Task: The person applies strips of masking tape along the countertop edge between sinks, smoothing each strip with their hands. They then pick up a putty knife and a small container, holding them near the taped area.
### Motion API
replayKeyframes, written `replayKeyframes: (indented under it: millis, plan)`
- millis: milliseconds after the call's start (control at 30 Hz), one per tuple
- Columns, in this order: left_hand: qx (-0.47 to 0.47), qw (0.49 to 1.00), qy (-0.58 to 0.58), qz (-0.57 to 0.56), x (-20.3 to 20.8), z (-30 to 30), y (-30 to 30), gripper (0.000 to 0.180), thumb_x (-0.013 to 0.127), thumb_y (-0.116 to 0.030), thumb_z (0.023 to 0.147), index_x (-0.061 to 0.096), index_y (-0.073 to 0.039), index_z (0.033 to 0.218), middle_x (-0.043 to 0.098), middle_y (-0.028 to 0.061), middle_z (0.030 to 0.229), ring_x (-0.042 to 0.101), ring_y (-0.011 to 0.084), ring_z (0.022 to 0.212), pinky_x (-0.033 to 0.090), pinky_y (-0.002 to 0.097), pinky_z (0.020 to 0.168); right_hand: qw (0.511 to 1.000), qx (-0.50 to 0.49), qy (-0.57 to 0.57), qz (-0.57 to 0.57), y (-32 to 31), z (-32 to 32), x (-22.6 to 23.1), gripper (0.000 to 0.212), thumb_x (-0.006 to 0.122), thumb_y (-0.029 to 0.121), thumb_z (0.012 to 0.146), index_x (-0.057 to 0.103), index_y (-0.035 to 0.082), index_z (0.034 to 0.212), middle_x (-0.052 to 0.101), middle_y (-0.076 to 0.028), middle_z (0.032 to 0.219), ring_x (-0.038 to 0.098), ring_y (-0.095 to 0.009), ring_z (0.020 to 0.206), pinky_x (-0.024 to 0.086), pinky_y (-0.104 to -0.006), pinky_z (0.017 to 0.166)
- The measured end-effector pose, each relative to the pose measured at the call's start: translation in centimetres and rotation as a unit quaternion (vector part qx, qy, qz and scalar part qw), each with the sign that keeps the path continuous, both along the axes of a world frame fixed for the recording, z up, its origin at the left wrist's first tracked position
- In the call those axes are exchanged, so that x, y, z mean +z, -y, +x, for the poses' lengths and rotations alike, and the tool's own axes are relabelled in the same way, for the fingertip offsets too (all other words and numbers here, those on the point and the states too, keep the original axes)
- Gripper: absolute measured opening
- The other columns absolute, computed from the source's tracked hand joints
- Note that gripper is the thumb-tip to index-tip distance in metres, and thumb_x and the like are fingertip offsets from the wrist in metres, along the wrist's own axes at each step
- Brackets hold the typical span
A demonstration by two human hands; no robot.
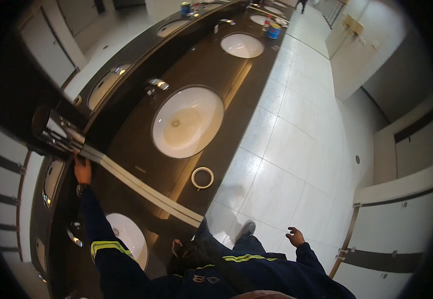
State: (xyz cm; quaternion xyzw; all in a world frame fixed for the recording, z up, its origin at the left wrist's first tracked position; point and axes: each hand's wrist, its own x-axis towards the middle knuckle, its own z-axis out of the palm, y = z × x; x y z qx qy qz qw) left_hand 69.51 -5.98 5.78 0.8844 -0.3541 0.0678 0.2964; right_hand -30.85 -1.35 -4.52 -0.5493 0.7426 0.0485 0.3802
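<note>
My left arm stretches over the dark counter toward the mirror. There my left hand (82,172) has its fingers extended at the far end of a long pale strip (146,191), touching or nearly touching it. The strip lies across the counter from the mirror side to the front edge. A roll of tape (194,178) lies flat beside it, near the front edge. My right hand (294,237) hangs out over the floor on the right, fingers apart and slightly bent, holding nothing.
White basins (211,137) with chrome taps (157,84) are set along the counter (126,129). A blue can (274,31) and a red bottle (266,23) stand farther along. Pale floor tiles (276,149) run alongside; cubicle doors (395,219) are at the right.
</note>
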Motion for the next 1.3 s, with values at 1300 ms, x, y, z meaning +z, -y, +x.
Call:
replayKeyframes:
  millis: [1300]
  plan:
    - [-0.199,0.796,-0.431,0.376,-14.8,-76.9,25.2,0.039,0.055,-0.042,0.098,0.074,-0.009,0.104,0.071,0.0212,0.108,0.065,0.0398,0.108,0.047,0.0540,0.094,0.974,-0.133,0.156,0.093,41.6,-39.6,-6.1,0.050,0.073,0.030,0.088,0.060,0.010,0.132,0.069,-0.011,0.127,0.065,-0.027,0.117,0.053,-0.0421,0.098]
